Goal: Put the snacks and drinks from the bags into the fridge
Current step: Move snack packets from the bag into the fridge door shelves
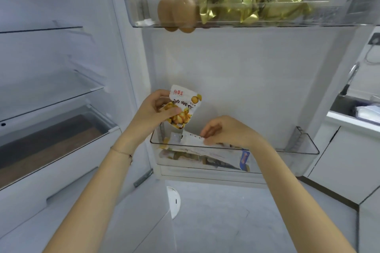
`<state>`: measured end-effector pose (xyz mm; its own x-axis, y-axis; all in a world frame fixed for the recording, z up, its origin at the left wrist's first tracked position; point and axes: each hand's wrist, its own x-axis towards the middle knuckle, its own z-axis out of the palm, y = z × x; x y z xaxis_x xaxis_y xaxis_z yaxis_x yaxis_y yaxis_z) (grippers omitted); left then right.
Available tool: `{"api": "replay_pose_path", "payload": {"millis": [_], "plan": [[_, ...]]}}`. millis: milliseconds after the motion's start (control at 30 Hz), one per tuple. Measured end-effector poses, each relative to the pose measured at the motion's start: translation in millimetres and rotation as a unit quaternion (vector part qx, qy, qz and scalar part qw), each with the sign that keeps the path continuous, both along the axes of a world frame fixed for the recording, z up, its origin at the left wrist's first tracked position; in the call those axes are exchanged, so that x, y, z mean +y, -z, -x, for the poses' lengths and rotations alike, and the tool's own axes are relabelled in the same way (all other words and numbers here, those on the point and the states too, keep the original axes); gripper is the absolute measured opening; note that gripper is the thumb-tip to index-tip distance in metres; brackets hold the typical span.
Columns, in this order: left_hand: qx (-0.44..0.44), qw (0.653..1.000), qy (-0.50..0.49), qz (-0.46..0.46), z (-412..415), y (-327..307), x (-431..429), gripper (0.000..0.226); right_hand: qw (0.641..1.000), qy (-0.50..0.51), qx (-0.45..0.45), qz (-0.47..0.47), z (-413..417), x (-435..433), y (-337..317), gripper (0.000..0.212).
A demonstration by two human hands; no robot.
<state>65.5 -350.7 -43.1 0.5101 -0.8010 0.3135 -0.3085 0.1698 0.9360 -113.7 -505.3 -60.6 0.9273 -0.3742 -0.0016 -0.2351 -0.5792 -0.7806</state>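
— Two hands work at the open fridge door. On the near left, the left hand (156, 109) has its grip clamped on a snack packet (185, 107). The thumb lies across the printed front, and the packet is just above the left end of the lower door bin (304, 151).

— And the other one?

— The right hand (226, 131), just to the right, has its grip closed in a pinch. It holds the edge of a white packet (191, 137) that lies in that bin among other packets (205, 156).

— So where does the job stand?

— My guess is that some snacks are already stowed in the door and one more is going in, with the right hand making room for it.

— What could go wrong?

— The held packet hangs over the bin's left corner, partly outside the rim. If it is let go there, it could tip over the near wall and drop to the floor (226, 222). The left end of the bin also looks crowded. A packet pressed onto that heap may sit perched and slide out when the door swings.

— Anything farther off?

— Higher and farther, the upper door bin (349, 6) holds brown eggs (176, 14) at its left end. Beside them, gold-wrapped packets (246, 6) are heaped above the rim. A hard swing of the door might shake those loose. The glass shelves (61, 92) on the far left look a steadier place for bulkier things.
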Motion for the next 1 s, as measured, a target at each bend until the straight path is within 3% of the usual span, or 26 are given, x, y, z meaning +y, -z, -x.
{"api": "replay_pose_path", "payload": {"millis": [133,367,600,867,1000], "plan": [[-0.031,0.999,0.032,-0.023,-8.1,-2.2,-1.5,0.030,1.000,0.015,0.024,0.014,2.3,2.7,-0.4,0.017],[-0.105,0.989,0.057,-0.088,-10.7,-0.6,-14.0,0.037,0.989,0.106,-0.099,0.036,7.4,2.8,-6.1,0.050],[-0.322,0.941,0.025,-0.104,-9.1,3.2,-24.1,0.030,0.973,0.205,-0.076,0.076,25.8,-0.2,8.5,0.031],[-0.354,0.920,0.023,-0.168,-11.2,11.0,-32.1,0.012,0.956,0.252,-0.014,0.148,41.2,-0.5,12.8,0.034],[-0.380,0.906,0.029,-0.183,-7.3,10.7,-30.8,0.025,0.949,0.267,-0.019,0.165,44.6,4.8,10.2,0.041]]}}
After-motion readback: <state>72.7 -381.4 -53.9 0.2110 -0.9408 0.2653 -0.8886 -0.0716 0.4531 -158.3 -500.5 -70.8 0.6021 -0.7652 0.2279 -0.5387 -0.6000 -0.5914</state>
